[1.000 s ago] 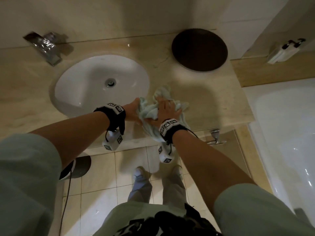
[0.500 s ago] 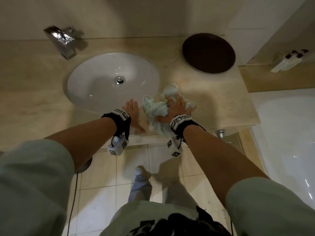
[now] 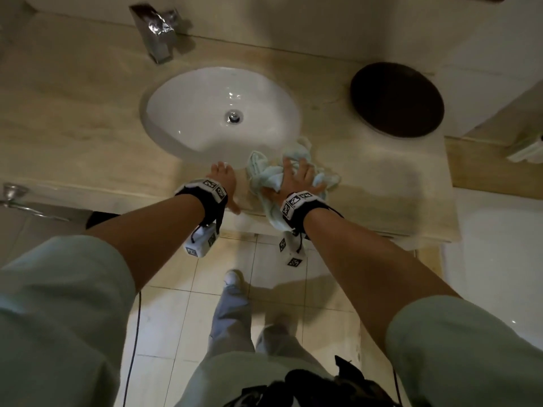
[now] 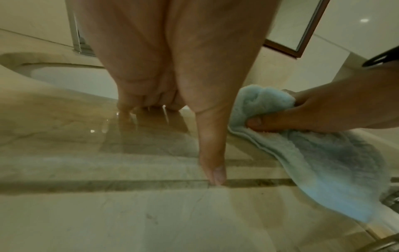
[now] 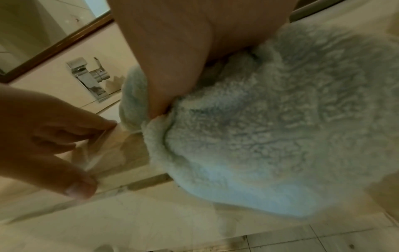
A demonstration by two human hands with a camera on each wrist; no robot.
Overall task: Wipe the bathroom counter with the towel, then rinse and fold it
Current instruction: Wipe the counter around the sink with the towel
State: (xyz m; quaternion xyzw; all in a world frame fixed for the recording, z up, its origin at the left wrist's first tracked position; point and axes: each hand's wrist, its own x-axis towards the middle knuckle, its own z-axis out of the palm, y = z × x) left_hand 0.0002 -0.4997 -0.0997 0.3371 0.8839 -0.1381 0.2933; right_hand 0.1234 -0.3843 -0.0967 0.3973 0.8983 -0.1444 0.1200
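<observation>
A crumpled light blue towel lies on the beige marble counter, just right of the white sink, with one end hanging over the front edge. My right hand sits on top of it, fingers spread over the bunch and thumb tucked into a fold, gripping it. My left hand rests flat on the wet counter beside the towel, fingers straight, thumb at the front edge, apart from the cloth.
A chrome faucet stands behind the sink. A dark round tray sits at the counter's back right. A white bathtub adjoins the counter's right end. A tiled floor and my legs lie below.
My left hand let go of the towel and moved left onto the bare counter. My right hand stays on the towel by the sink. The head view has shifted, so the sink appears further right.
</observation>
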